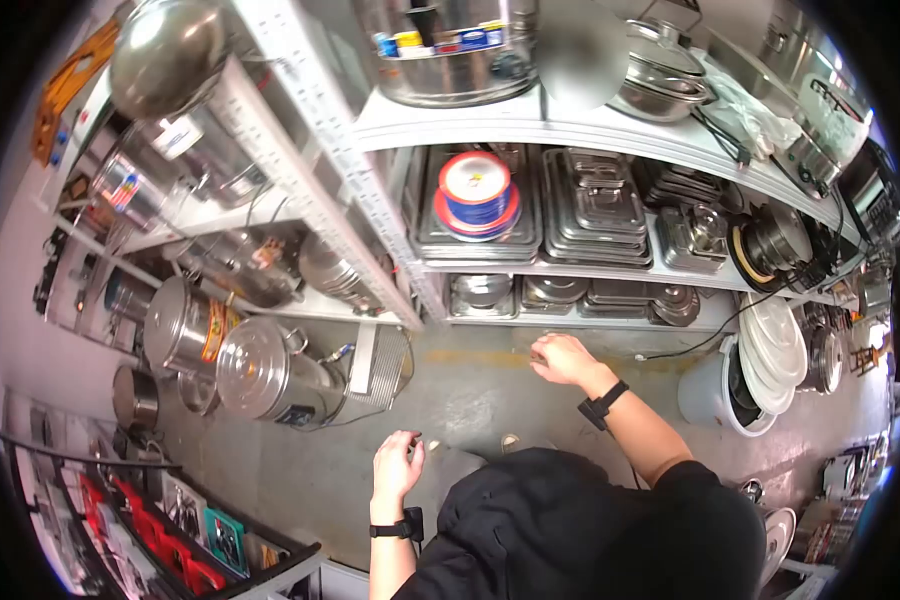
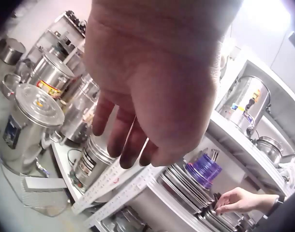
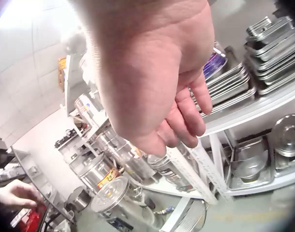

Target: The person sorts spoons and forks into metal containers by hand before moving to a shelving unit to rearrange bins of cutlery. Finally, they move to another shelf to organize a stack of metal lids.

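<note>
Both hands hang in the air in front of the body, holding nothing. In the head view the left hand (image 1: pixel 397 466) is low at the centre, fingers loosely bent. The right hand (image 1: pixel 562 358) is raised farther forward, before the shelf's lower edge. In the left wrist view, the left palm and dangling fingers (image 2: pixel 119 140) have nothing between them. Relaxed fingers (image 3: pixel 188 113) of the right hand likewise hold nothing. Nearest ahead are stacked metal trays (image 1: pixel 595 235) and a blue-and-red spool-like stack (image 1: pixel 477 195) on the middle shelf.
Lidded steel pots (image 1: pixel 253 370) stand on the floor at left, beside a ridged metal piece (image 1: pixel 378 365). A white bucket (image 1: pixel 698 393) with lids (image 1: pixel 773 340) stands at right. A cable (image 1: pixel 685 352) trails over the floor. Red items (image 1: pixel 160 530) sit at lower left.
</note>
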`<state>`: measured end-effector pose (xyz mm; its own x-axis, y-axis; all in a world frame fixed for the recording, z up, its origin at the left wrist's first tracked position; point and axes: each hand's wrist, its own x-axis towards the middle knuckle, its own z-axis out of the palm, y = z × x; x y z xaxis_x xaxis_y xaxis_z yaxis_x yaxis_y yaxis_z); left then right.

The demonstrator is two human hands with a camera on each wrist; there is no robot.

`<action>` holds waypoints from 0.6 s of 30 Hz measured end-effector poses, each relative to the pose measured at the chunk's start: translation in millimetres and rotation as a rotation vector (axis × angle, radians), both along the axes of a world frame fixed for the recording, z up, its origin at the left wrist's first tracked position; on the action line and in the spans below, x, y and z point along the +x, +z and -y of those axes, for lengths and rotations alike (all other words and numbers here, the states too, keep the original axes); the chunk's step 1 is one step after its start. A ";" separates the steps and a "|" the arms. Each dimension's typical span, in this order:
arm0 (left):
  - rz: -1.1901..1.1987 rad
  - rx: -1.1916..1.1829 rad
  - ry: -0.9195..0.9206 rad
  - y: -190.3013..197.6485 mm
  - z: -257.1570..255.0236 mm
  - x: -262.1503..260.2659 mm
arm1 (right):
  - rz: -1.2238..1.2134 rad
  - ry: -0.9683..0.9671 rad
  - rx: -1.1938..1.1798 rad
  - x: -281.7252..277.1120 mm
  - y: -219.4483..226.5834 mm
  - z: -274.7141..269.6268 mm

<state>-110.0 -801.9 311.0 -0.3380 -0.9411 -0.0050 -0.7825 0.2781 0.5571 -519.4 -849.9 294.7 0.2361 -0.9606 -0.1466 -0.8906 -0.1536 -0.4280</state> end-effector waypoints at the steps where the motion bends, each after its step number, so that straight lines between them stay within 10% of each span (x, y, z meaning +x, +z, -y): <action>1: 0.007 0.001 -0.019 -5.3 15.4 -16.0 | 0.007 -0.019 0.001 -17.0 -4.9 -0.9; 11: 0.023 -0.111 -0.570 -15.3 158.1 -148.5 | 0.056 -0.453 -0.076 -112.0 -14.2 -22.8; 18: -0.077 -0.109 -0.621 -5.7 227.2 -212.8 | -0.034 -0.480 -0.136 -175.3 27.9 30.6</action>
<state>-322.8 -1029.1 305.3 -0.8166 -0.5633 0.1261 -0.4159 0.7257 0.5480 -694.7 -880.6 322.7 -0.2402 -0.9706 -0.0125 -0.8876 0.2248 -0.4021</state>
